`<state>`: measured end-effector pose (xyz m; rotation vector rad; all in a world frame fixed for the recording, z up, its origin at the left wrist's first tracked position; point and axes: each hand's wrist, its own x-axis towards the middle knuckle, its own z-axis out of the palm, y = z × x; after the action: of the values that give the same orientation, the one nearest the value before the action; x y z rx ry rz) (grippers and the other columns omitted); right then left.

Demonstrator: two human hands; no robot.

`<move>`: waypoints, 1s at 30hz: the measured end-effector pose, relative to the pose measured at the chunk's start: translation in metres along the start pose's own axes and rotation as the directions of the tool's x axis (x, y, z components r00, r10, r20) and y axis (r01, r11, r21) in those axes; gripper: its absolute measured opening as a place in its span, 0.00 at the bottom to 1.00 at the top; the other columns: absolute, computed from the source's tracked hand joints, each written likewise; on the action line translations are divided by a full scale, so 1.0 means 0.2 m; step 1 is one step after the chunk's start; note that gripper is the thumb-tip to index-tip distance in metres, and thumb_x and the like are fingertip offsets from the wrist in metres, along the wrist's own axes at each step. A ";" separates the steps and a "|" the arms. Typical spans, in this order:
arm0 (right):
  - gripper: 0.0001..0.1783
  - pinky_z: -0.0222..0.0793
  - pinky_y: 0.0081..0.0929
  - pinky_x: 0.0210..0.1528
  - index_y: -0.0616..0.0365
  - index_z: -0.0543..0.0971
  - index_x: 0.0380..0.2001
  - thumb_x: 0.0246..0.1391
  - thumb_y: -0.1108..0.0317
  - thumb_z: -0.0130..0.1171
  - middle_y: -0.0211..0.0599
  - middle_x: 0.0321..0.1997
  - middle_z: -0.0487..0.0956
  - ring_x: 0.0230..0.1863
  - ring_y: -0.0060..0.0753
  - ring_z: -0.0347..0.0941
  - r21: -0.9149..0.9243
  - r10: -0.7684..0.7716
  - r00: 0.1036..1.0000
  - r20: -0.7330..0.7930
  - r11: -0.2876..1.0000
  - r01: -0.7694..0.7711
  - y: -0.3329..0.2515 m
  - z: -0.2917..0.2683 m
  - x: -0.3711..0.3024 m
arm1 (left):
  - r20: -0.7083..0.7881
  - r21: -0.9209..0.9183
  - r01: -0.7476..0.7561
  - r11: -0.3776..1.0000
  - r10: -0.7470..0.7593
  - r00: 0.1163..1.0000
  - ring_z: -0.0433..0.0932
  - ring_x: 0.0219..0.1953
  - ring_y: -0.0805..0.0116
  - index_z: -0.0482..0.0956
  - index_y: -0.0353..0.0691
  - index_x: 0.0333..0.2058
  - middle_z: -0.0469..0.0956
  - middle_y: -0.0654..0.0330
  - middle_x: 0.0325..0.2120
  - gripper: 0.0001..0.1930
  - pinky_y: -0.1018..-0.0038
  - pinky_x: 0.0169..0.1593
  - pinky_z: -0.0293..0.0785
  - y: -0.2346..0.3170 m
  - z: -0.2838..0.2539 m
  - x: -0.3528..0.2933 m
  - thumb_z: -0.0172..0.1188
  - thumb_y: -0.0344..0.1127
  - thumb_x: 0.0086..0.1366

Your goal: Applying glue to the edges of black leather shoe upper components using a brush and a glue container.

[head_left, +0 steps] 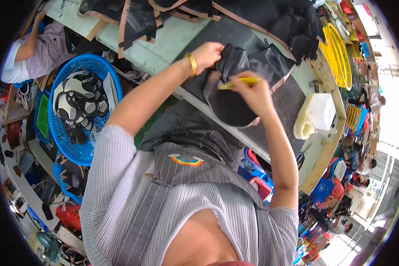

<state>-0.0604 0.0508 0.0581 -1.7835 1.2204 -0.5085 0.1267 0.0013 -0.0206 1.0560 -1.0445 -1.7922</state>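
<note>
A black leather-like piece (230,105) with a notched, tan-edged border lies on the dark board (286,113) in front of me. My left hand (207,56) is closed on its upper left part, where the material is folded; the fingertips are partly hidden there. Above the lower, matte part of the piece, my right hand (256,94) grips a slim yellow tool (228,85) whose tip points left, close to the surface. The tool's exact kind does not show.
Right of the board stands a cut-open white plastic jug (317,113), by the bench's wooden edge (326,153). More black pieces (270,22) cover the bench's far side. A yellow basket (337,55) is at far right; a blue basket (60,119) holds black-and-white parts. Another person (44,48) sits far left.
</note>
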 end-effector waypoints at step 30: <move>0.11 0.70 0.19 0.25 0.67 0.75 0.27 0.48 0.67 0.57 0.37 0.25 0.76 0.24 0.25 0.74 0.171 0.271 0.536 -0.800 0.958 -0.228 0.62 -0.94 -0.86 | 0.047 0.303 -0.063 0.951 0.052 0.998 0.67 0.50 0.71 0.64 0.37 0.54 0.70 0.60 0.48 0.25 0.79 0.53 0.59 0.22 -0.02 -0.24 0.48 0.45 0.63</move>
<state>-0.3381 0.1058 0.0756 -1.2676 2.0419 -1.2770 0.1569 0.0286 0.0315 1.1631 -1.3943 -1.6436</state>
